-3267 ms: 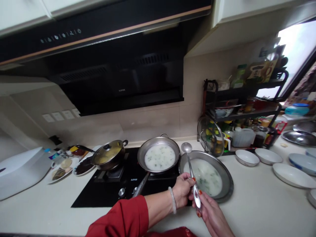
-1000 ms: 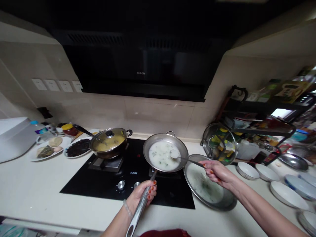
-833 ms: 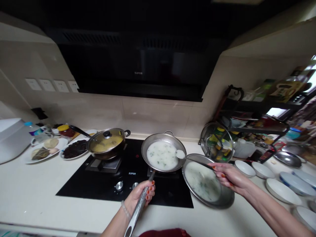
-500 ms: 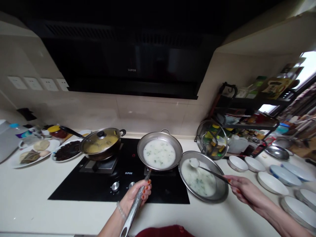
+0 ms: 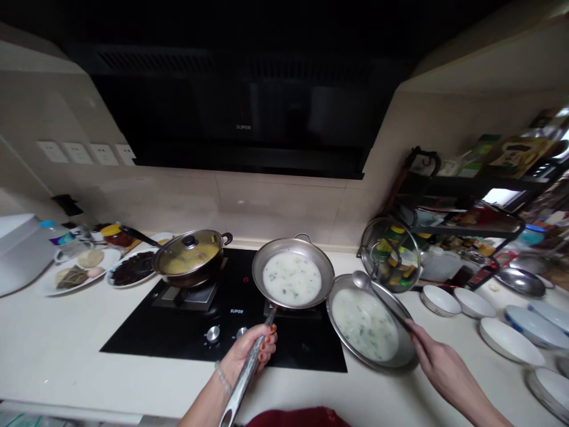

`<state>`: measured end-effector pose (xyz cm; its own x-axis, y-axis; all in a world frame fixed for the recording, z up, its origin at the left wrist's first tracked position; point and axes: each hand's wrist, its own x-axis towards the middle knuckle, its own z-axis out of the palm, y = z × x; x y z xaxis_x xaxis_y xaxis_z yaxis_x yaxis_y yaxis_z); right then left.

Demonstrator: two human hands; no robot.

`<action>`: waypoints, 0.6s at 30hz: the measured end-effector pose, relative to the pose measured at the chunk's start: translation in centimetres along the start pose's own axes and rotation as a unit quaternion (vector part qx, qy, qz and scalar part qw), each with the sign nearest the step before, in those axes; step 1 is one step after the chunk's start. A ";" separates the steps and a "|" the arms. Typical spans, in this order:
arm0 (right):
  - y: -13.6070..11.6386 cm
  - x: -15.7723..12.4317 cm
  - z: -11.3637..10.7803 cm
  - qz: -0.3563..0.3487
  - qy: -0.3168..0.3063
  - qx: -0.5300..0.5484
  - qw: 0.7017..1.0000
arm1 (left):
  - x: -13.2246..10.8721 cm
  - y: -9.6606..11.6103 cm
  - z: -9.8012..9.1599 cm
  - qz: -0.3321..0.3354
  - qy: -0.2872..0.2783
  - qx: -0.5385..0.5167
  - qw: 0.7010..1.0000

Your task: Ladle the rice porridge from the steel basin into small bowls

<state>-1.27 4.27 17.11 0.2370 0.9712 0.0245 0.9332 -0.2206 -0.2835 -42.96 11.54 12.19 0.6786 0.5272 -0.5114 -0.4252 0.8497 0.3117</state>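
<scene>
A steel pan (image 5: 265, 262) of white soup with green flecks sits on the black cooktop (image 5: 169, 323). My left hand (image 5: 251, 354) grips its long metal handle. To the right, a wide steel basin (image 5: 402, 320) on the counter holds the same soup. My right hand (image 5: 438, 367) holds a metal ladle (image 5: 361, 279) by its handle, the bowl of it raised over the basin's far rim.
A glass-lidded pot (image 5: 192, 258) stands on the left burner. Plates of food (image 5: 84, 270) lie at the far left, beside a white appliance (image 5: 20, 249). A glass lid (image 5: 390, 254) leans on a crowded rack (image 5: 466, 219). Several white bowls (image 5: 480, 311) line the counter on the right.
The ladle left the pan, crossed to the basin, dipped over its soup, then rose to the basin's far rim. My left hand went from the ladle to the pan handle and stays there.
</scene>
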 end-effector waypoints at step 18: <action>-15.7 8.1 4.1 0.026 -0.132 0.369 0.920 | -0.6 0.2 1.5 0.011 0.038 0.012 0.999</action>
<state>-15.07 15.94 17.81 0.1110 0.9705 -0.2138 0.4618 -0.2409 -0.8536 -42.59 11.39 13.73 0.6214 0.5447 -0.5632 -0.4251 0.8382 0.3416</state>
